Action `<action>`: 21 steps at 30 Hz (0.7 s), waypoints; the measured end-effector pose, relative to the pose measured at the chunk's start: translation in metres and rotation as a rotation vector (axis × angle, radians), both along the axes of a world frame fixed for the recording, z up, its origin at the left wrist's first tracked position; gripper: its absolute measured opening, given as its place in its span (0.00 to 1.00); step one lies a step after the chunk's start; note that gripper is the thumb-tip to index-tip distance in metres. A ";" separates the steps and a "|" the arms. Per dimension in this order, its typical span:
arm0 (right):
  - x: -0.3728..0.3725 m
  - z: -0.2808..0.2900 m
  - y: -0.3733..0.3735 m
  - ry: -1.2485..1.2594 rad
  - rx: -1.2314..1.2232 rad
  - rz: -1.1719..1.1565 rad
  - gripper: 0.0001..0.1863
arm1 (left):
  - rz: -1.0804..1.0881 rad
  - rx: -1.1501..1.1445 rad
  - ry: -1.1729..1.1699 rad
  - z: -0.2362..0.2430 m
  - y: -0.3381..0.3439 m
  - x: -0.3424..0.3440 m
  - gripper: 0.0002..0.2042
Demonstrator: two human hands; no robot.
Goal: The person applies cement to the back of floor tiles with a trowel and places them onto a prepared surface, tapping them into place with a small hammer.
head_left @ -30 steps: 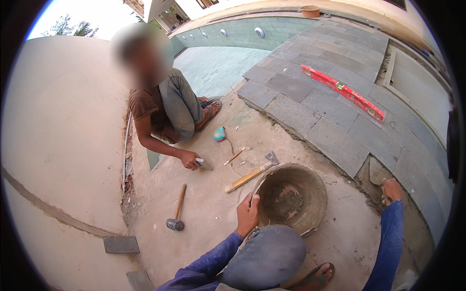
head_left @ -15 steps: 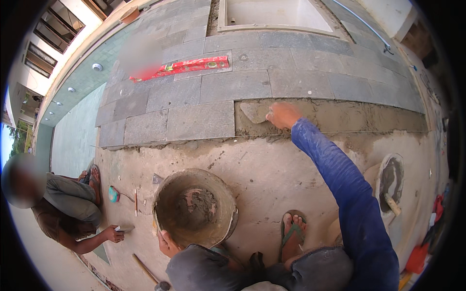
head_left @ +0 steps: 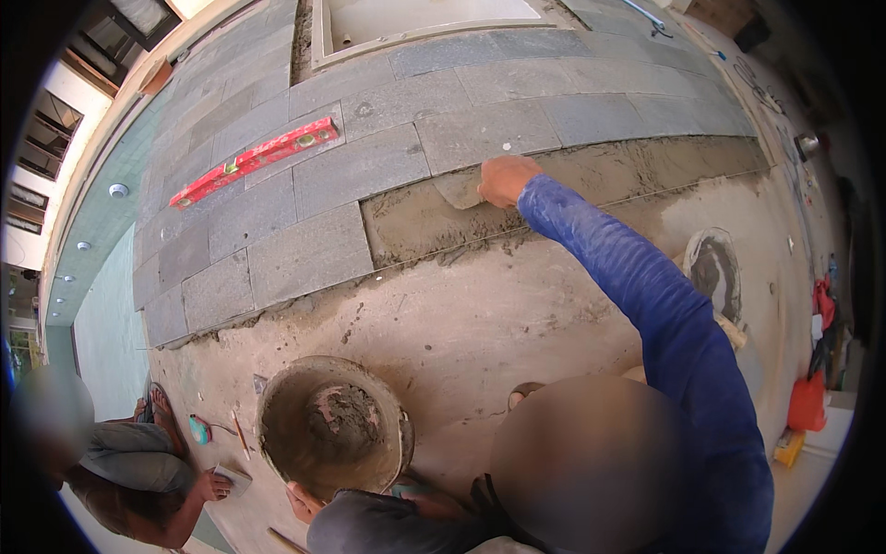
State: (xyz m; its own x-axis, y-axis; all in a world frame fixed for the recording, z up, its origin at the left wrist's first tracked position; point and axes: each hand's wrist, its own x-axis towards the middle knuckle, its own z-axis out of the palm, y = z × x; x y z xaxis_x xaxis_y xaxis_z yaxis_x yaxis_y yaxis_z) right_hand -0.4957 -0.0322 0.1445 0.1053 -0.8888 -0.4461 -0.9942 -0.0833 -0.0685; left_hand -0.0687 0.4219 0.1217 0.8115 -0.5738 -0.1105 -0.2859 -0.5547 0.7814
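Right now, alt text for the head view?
Right hand holds a flat grey trowel on brown mortar beside grey rectangular stone tiles; left hand is at the rim of a round, mortar-smeared bucket. A long red spirit level lies on the tiles; another person crouches lower left.

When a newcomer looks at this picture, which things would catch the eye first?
Most likely the bright red spirit level, lying on the grey paving slabs at the upper left. Then the eye may follow the blue sleeve from the lower right to the right grip, which holds a trowel at the strip of mortar in the upper centre. Below, left of centre, stands a round, mortar-smeared bucket.
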 end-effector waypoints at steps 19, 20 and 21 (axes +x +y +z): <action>-0.116 -0.059 0.098 -0.274 -0.121 -0.384 0.25 | -0.019 -0.065 0.003 0.001 -0.025 0.002 0.24; -0.102 -0.024 0.105 -0.315 -0.047 -0.394 0.26 | 0.009 -0.074 -0.018 0.005 -0.021 0.007 0.24; -0.097 -0.007 0.110 -0.340 0.033 -0.415 0.27 | 0.016 -0.079 -0.016 0.006 -0.018 0.008 0.24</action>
